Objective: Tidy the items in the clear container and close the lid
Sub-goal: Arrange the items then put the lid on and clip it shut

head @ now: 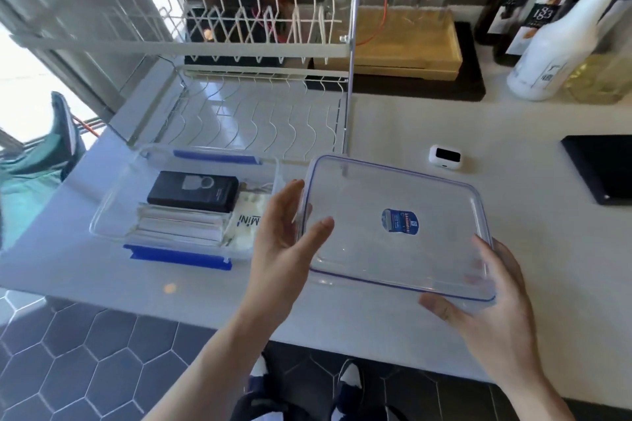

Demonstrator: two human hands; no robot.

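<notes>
Both hands hold the clear lid (396, 225) above the white counter (427, 123), near its front edge. The left hand (284, 236) grips the lid's left short side, thumb on top and fingers spread along the rim, while the right hand (492, 301) clasps the near right corner, thumb curled under the front rim and fingers seen through the plastic. The lid is tilted, blue seal line running round its border and a blue oval sticker (400, 221) near its middle. The clear container (113, 202) sits uncovered to the left of the lid, towards the counter's left end, with blue latches on its near and far long sides. Inside it lie a black box (193, 191), a stack of white flat packets (181, 224) in front of that, and a white pouch (244, 222) at the right end. Behind the container stands a white dish rack (239, 44). A small white device (445, 155) rests on the counter beyond the lid, and a black pad (602, 167) lies at the right edge.
</notes>
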